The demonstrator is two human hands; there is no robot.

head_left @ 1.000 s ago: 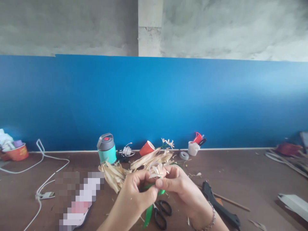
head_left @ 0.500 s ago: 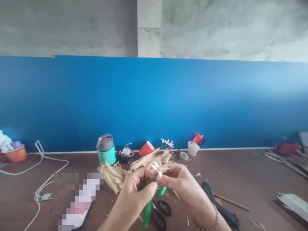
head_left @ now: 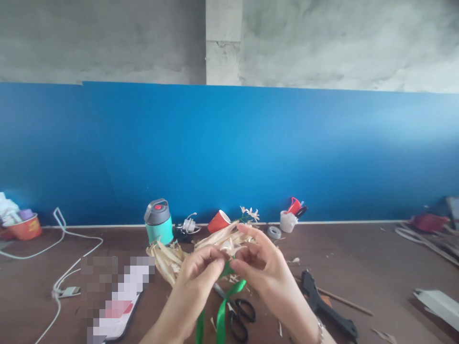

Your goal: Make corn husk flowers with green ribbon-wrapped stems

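Observation:
Both hands meet at the middle of the table around a small pale husk flower [head_left: 228, 247]. My left hand [head_left: 201, 272] pinches its base with thumb and fingers, and green ribbon [head_left: 221, 310] hangs below in two strands. From the other side my right hand [head_left: 261, 267] closes thumb and fingertips at the same spot, its index finger raised. The exact grip point is partly hidden by the fingers. Black-handled scissors [head_left: 239, 321] lie beneath the hands, partly behind the ribbon. Dry corn husks [head_left: 165, 260] are spread behind the hands.
A teal jar [head_left: 158, 224], a red cup [head_left: 219, 221], a tape roll [head_left: 274, 232] and a white cup with pens [head_left: 287, 221] stand along the blue partition. A black glue gun [head_left: 326, 308] and a thin stick [head_left: 346, 302] lie right. White cable [head_left: 64, 267] and a blurred-out object are left.
My left hand has moved slightly left, and my right index finger has lifted. The ribbon has shifted and now hangs in two strands, showing more of the scissors.

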